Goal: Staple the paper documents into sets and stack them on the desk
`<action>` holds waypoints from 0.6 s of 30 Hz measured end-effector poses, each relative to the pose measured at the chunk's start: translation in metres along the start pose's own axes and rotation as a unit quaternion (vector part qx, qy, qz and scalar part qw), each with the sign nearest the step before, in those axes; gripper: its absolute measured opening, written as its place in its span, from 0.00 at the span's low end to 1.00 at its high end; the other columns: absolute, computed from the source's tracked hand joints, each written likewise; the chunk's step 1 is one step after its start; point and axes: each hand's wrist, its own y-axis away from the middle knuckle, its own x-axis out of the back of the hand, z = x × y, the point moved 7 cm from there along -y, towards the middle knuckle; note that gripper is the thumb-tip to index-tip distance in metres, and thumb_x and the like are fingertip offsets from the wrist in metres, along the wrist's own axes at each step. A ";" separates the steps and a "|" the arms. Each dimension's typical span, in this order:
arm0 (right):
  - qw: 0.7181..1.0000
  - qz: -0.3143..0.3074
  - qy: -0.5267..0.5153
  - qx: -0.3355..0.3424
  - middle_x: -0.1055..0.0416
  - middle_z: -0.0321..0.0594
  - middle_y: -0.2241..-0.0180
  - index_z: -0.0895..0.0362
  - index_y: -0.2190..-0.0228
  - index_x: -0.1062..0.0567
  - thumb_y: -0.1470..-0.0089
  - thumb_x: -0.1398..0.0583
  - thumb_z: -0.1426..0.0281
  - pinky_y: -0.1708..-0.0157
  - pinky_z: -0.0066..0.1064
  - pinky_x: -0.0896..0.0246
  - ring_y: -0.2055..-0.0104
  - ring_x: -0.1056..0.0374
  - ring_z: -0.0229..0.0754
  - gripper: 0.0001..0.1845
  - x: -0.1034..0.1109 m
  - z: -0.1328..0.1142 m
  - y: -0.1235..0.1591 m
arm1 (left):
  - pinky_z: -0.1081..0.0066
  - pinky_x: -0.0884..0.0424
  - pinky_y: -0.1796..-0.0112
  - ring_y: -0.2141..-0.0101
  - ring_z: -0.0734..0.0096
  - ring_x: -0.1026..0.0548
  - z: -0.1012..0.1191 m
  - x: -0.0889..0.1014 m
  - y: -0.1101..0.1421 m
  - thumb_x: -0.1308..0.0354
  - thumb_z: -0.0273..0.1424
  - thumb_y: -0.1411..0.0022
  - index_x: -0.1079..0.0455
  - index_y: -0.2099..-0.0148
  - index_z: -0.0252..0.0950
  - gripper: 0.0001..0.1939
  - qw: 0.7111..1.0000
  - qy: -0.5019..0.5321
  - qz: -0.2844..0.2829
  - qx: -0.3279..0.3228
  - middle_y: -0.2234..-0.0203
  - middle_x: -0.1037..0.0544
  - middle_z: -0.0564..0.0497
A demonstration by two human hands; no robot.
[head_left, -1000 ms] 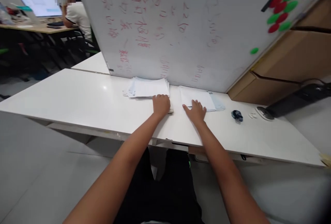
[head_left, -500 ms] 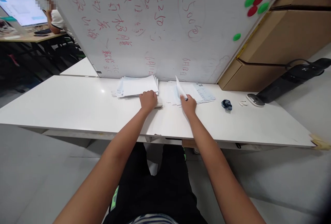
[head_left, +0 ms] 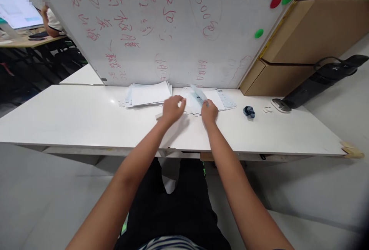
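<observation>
My right hand (head_left: 210, 111) pinches a thin sheet of paper (head_left: 198, 93), tilted up over the spread papers on the right (head_left: 215, 98). Printed marks show on the raised sheet. Off the table between the two piles is my left hand (head_left: 173, 109), its thumb and forefinger apart with nothing visible between them. A stack of white paper (head_left: 150, 94) lies just to its left. Partly hidden under that hand is a small flat beige object (head_left: 158, 116), whose kind I cannot make out.
A whiteboard (head_left: 178, 50) with red writing stands behind the papers. To the right are a dark blue strap-like bundle (head_left: 249, 112), small white pieces (head_left: 267, 109), a computer mouse (head_left: 281, 105), a black bottle (head_left: 319, 82) and cardboard boxes (head_left: 311, 34). Another person's arm (head_left: 52, 29) shows far left.
My left hand has left the edge of the left stack and the beige object, moving right with its fingers parting. The sheet in my right hand has tipped over to the left.
</observation>
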 end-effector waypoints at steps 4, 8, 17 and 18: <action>0.996 0.058 -0.023 -0.066 0.27 0.48 0.62 0.56 0.60 0.29 0.38 0.59 0.63 0.60 0.36 0.42 0.60 0.33 0.49 0.21 0.014 0.009 -0.001 | 0.64 0.41 0.47 0.44 0.61 0.37 0.043 -0.061 0.002 0.56 0.39 0.33 0.36 0.44 0.39 0.20 0.986 -0.012 -0.133 -0.100 0.43 0.32 0.47; 0.991 0.075 -0.060 -0.097 0.28 0.48 0.64 0.56 0.62 0.31 0.37 0.60 0.63 0.61 0.35 0.41 0.62 0.34 0.48 0.20 0.017 0.016 -0.003 | 0.58 0.56 0.39 0.35 0.55 0.53 0.040 -0.094 -0.010 0.52 0.52 0.39 0.52 0.33 0.35 0.39 0.984 -0.017 -0.154 -0.087 0.34 0.50 0.44; 0.985 0.068 -0.115 -0.111 0.29 0.46 0.63 0.56 0.64 0.32 0.38 0.60 0.61 0.60 0.34 0.41 0.61 0.35 0.45 0.20 0.009 0.026 -0.008 | 0.49 0.58 0.40 0.39 0.49 0.46 0.038 -0.089 -0.009 0.54 0.56 0.41 0.45 0.36 0.44 0.36 0.992 -0.038 -0.105 -0.060 0.39 0.39 0.44; 0.986 0.064 -0.114 -0.106 0.29 0.45 0.64 0.55 0.64 0.32 0.38 0.60 0.61 0.61 0.33 0.40 0.61 0.35 0.45 0.21 0.008 0.026 -0.009 | 0.48 0.58 0.40 0.39 0.49 0.46 0.039 -0.089 -0.008 0.54 0.56 0.42 0.42 0.38 0.44 0.35 0.992 -0.040 -0.100 -0.059 0.40 0.39 0.44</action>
